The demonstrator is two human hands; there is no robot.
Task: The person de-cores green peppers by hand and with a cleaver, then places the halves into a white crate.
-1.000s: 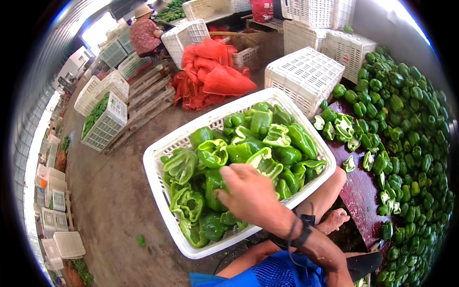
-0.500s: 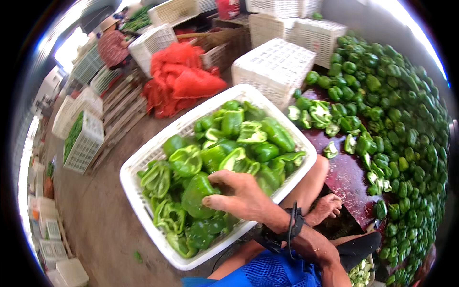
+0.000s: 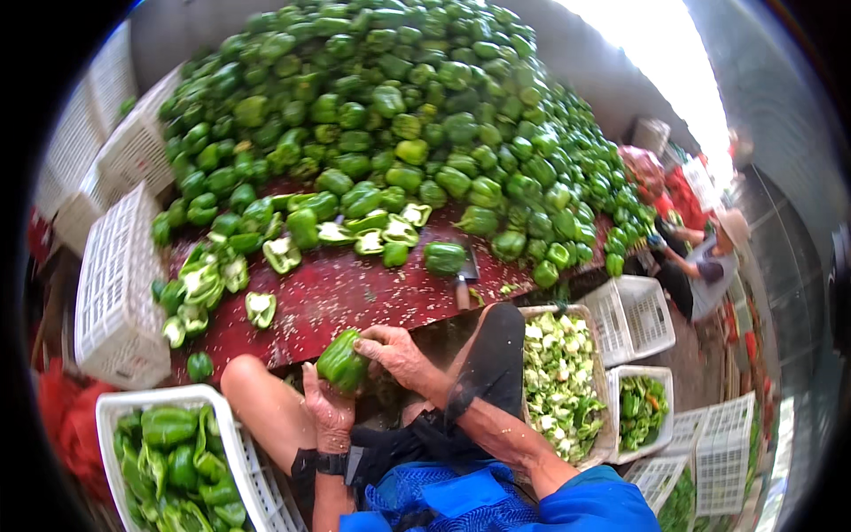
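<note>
Pepper in play: one whole, glossy green bell pepper (image 3: 343,362), up in the air over the lap, just off the near edge of the dark red, flat-topped desk (image 3: 328,294)
Left hand: this bare hand (image 3: 330,408) cups the pepper from below and the left, fingers partly hidden behind it, so yeah, holding it
Right hand: the other bare one (image 3: 396,359) has its fingers closed in on the pepper's upper right side, so both are on the same veggie
Knife: broad metal blade, wooden handle (image 3: 462,294), lying at the desk's near edge, with another whole green pepper (image 3: 444,258) right by the blade
Cut stuff: halved green peppers with pale insides (image 3: 260,309), scattered over the desk's left part and middle
Big pile: a huge heap of whole green peppers (image 3: 381,106) along the desk's far edge
Lower left: white plastic basket (image 3: 232,443) loaded with green peppers
Right of the knee: basket of chopped pale-green scraps (image 3: 563,381)
</note>
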